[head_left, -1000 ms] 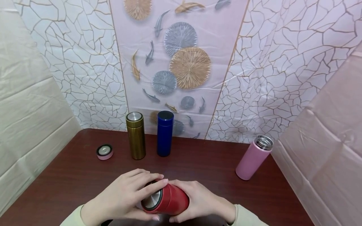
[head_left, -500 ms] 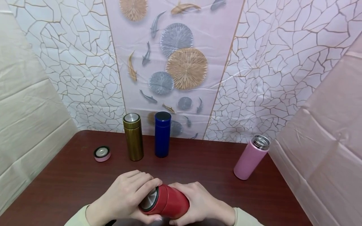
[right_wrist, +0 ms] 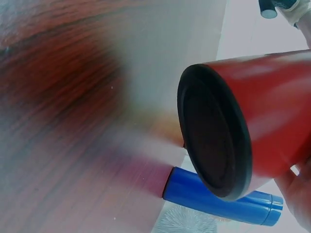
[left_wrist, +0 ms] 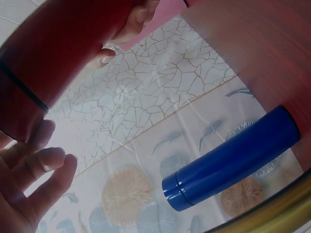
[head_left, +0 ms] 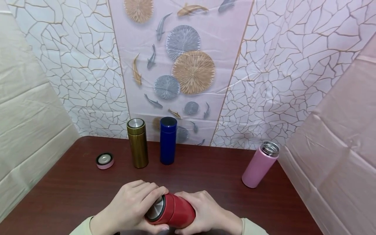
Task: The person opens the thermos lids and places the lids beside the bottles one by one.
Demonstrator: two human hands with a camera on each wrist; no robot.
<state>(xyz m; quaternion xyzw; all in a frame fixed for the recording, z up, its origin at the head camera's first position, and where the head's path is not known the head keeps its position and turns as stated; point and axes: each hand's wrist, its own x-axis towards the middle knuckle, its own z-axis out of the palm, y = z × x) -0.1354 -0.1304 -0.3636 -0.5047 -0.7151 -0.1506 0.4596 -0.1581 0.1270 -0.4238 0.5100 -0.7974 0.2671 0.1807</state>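
A red thermos bottle (head_left: 181, 210) with a silver-topped lid (head_left: 155, 209) is tilted leftward in both hands, near the front of the table. My left hand (head_left: 129, 205) grips the lid end, fingers over the top and thumb below. Around the bottle's body curls my right hand (head_left: 205, 210). The right wrist view shows the bottle's black base (right_wrist: 211, 133) facing the camera, off the table. In the left wrist view a dark seam (left_wrist: 22, 87) runs between lid and body, beside the left fingertips (left_wrist: 51, 158).
Behind the hands stand a gold thermos (head_left: 138, 143) and a blue thermos (head_left: 168, 140), both lidded. A pink lid (head_left: 104, 161) lies upturned at left. An open pink thermos (head_left: 259, 166) stands at right. Patterned cloth (head_left: 188, 65) borders the dark red table (head_left: 211, 169).
The left fingers have drawn back from across the lid's top to its edge, exposing more of the silver disc. The head view has shifted slightly. Both hands still hold the red thermos.
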